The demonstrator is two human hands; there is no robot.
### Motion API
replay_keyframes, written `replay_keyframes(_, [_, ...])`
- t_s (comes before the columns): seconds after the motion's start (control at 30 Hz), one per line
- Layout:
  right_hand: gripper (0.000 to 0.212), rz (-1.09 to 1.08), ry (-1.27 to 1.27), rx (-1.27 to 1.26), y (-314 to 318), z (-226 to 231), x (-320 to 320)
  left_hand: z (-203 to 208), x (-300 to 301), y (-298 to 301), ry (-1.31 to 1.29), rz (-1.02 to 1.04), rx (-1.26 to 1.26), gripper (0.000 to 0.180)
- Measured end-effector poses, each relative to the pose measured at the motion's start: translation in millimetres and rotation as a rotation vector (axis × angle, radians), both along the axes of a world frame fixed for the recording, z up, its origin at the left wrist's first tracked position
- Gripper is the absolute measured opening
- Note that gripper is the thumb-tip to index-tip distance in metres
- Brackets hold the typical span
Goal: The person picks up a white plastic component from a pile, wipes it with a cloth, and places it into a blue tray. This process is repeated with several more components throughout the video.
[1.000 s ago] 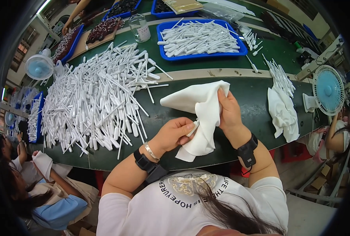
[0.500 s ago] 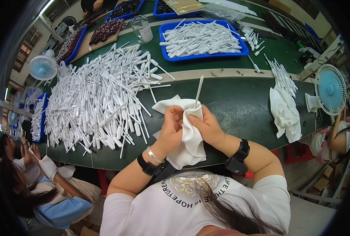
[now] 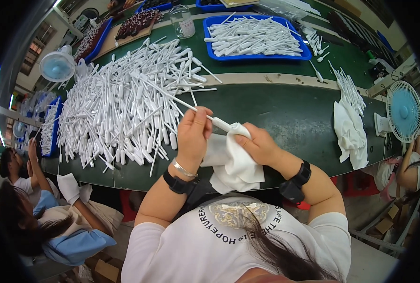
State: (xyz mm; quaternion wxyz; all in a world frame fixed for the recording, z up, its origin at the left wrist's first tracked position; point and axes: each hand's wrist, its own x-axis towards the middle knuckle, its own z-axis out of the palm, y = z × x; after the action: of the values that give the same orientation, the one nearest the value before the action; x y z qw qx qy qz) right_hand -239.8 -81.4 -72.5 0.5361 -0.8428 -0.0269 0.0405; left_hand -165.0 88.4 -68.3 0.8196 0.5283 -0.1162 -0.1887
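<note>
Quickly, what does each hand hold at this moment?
Left hand: closed, pinching a thin white plastic stick.
Right hand: closed on a white cloth wrapped around the stick's end.

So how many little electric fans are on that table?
2. One pale blue fan stands at the far left end beside the heap of white sticks; the other fan stands at the right edge by the folded white cloths. More may be hidden.
</note>
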Motion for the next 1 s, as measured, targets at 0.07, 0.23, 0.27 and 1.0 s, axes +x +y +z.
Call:
replay_keyframes(0.07, [0.025, -0.001, -0.006, 0.152, -5, -5, 2, 0, 7, 8, 0.043, 0.039, -0.143, 0.019])
replay_keyframes(0.23, [0.025, -0.049, 0.047, 0.548, -3, -7, 8, 0, -5, -4, 0.01, 0.039, 0.041, 0.018])
replay_keyframes(0.27, [0.025, -0.039, -0.033, 0.428, 3, -6, 8, -5, -10, -10, -0.122, 0.053, 0.107, 0.018])
replay_keyframes(1.0, [0.027, 0.051, -0.119, 0.146, 8, 1, 0, -8, -22, -16, -0.101, 0.009, 0.113, 0.008])
